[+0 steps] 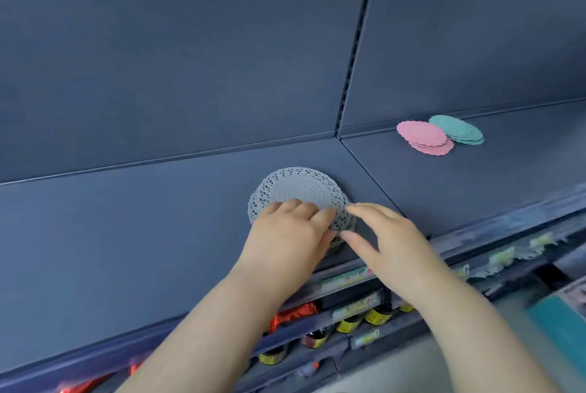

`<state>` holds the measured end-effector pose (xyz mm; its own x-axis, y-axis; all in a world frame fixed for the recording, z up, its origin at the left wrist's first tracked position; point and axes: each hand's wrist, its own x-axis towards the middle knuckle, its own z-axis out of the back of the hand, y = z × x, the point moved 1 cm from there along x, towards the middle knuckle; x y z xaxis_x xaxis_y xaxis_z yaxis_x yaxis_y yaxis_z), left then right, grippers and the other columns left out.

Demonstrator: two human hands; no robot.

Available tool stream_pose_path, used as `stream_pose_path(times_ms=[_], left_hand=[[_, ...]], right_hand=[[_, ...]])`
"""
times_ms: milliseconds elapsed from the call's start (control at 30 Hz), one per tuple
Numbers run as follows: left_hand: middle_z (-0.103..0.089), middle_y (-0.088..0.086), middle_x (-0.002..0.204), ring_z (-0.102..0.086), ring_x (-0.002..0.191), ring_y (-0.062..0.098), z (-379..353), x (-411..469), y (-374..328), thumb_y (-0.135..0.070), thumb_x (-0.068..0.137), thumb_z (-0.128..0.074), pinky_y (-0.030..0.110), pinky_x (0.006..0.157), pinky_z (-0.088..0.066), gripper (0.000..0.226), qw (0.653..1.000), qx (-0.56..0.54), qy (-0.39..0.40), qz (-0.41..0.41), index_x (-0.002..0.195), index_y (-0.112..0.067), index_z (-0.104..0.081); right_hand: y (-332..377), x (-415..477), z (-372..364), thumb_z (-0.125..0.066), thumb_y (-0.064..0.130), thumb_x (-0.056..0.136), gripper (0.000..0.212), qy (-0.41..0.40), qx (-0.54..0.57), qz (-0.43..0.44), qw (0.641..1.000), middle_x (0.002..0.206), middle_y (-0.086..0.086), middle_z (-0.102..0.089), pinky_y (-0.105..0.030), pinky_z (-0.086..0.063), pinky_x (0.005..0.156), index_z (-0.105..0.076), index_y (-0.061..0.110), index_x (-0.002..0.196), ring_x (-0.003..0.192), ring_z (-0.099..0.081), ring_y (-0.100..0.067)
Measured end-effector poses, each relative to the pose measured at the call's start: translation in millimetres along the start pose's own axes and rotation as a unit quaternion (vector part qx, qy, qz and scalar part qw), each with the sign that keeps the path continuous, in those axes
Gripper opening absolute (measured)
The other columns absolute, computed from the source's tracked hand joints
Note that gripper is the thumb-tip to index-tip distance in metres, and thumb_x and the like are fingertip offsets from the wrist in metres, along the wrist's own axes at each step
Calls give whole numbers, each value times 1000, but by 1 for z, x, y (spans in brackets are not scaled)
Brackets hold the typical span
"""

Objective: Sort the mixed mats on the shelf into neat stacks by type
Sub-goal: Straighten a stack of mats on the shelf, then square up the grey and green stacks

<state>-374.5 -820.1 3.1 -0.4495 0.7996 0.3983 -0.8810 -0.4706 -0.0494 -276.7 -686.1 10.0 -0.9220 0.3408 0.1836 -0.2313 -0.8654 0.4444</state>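
Fingers (298, 207) of our left hand (287, 240) lie flat together on the grey mats (302, 189) near the shelf (126, 234) front, right hand (385, 239) loosely spread beside, touching the rim; thin, floppy and light, we judge, best squared by the edges.

Grey lace-edged mats (301, 191) at 6 o'clock; pink mats (423, 138), teal mats (458, 129) at 2 o'clock; dark blue-grey shelf (126, 234).
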Motion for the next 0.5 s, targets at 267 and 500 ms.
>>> stream_pose_path(times_ms=[267, 500], left_hand=[[-70, -5, 83, -66, 76, 21, -9, 14, -72, -39, 83, -39, 31, 67, -54, 40, 997, -32, 1, -66, 101, -21, -71], [-71, -5, 86, -67, 76, 22, -23, 32, -170, -40, 86, -37, 32, 66, -52, 42, 997, -23, 4, -72, 104, -21, -70]], right_hand=[[-55, -72, 38, -43, 46, 91, 48, -29, -58, -70, 995, 140, 15, -40, -16, -27, 101, -41, 28, 135, 128, -34, -3], [-127, -129, 87, -48, 42, 91, 45, -45, -58, -93, 993, 137, 12, -43, -18, -32, 93, -45, 26, 133, 114, -46, -8]])
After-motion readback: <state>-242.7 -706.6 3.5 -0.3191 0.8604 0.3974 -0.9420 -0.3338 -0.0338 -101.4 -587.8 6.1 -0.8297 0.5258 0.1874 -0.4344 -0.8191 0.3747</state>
